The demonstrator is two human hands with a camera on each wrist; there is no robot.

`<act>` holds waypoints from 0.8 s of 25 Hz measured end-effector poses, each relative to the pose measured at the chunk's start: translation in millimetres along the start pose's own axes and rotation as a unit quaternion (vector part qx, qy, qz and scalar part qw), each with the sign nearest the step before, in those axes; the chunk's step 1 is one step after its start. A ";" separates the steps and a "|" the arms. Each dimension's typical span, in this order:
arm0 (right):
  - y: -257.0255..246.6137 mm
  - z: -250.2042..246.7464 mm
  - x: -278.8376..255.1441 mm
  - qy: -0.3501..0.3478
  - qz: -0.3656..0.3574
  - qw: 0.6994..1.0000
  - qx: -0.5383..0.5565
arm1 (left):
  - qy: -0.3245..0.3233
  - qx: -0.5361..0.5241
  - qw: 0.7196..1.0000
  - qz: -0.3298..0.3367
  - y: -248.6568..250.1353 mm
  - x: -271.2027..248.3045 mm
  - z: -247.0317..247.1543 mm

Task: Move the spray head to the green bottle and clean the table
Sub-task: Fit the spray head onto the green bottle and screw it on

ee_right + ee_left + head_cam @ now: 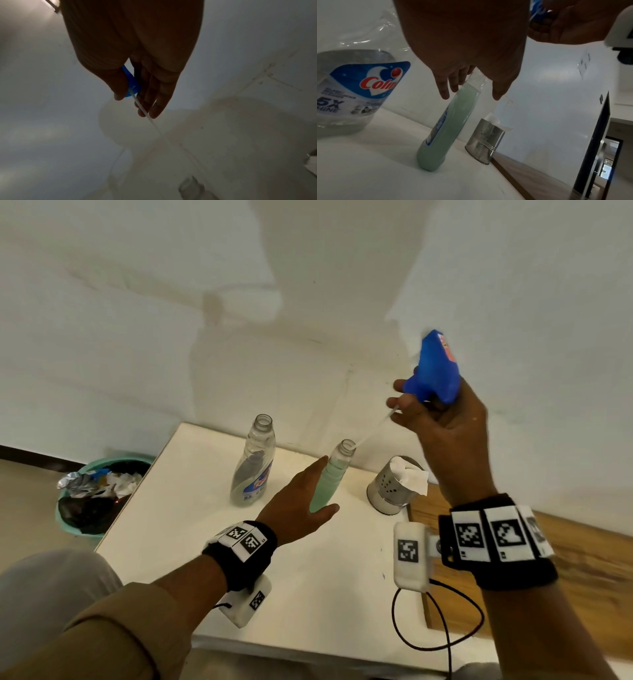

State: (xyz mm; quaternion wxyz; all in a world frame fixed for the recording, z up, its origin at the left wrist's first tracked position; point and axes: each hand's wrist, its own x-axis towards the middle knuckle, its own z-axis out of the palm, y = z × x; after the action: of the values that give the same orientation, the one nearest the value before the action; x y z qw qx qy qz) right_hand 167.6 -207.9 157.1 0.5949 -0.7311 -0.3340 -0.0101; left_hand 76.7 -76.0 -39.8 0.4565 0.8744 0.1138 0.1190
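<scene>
- The blue plastic spray head [434,371] with a red-and-white sticker near its top is held up in the air, above and to the right of the green bottle [330,477]; its thin clear dip tube [373,430] slants down to the left, and its lower tip sits at the bottle's open mouth.
- The right hand [445,428] has its grip closed around the spray head's lower body, thumb on one side and fingers on the other; in the right wrist view the tube runs out past the fingertips [154,108].
- The green bottle is a slim clear plastic bottle filled with pale green liquid, uncapped, with a blue-and-white label down one side [440,121]; it stands upright on the white tabletop [308,583].
- The left hand [296,508] has a relaxed, spread grip with straight fingers; forefinger and thumb lie on either side of the green bottle's body. Whether they touch it cannot be told.
- Just left of the green bottle stands a larger clear plastic bottle [255,465], uncapped, with a blue "Colin" label.
- Just right of the green bottle stands a shiny perforated metal cup [388,489] holding white tissue [411,477].
- Far left of the green bottle, on the floor, a teal bin [94,494] holds rubbish.
</scene>
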 end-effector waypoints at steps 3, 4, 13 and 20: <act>30.9 23.1 6.1 -0.043 0.039 0.998 -0.031 | -0.009 0.004 1.000 -0.011 2.2 0.7 -2.8; 43.1 30.5 6.5 -0.059 0.055 0.996 -0.049 | -0.012 0.005 1.000 -0.014 3.9 0.0 -4.1; 112.4 50.8 -10.5 -0.104 0.120 0.981 -0.111 | -0.016 0.001 1.000 -0.005 10.4 -2.1 -8.8; 110.4 49.1 -12.4 -0.093 0.114 0.984 -0.097 | -0.022 -0.014 1.000 -0.002 9.8 -2.0 -9.5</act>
State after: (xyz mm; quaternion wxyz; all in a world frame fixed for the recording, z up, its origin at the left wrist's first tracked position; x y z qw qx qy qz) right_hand 194.4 -178.4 42.4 0.4847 -0.8163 -0.2999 0.0933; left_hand 72.8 -74.8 -26.6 0.4714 0.8700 0.1042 0.1004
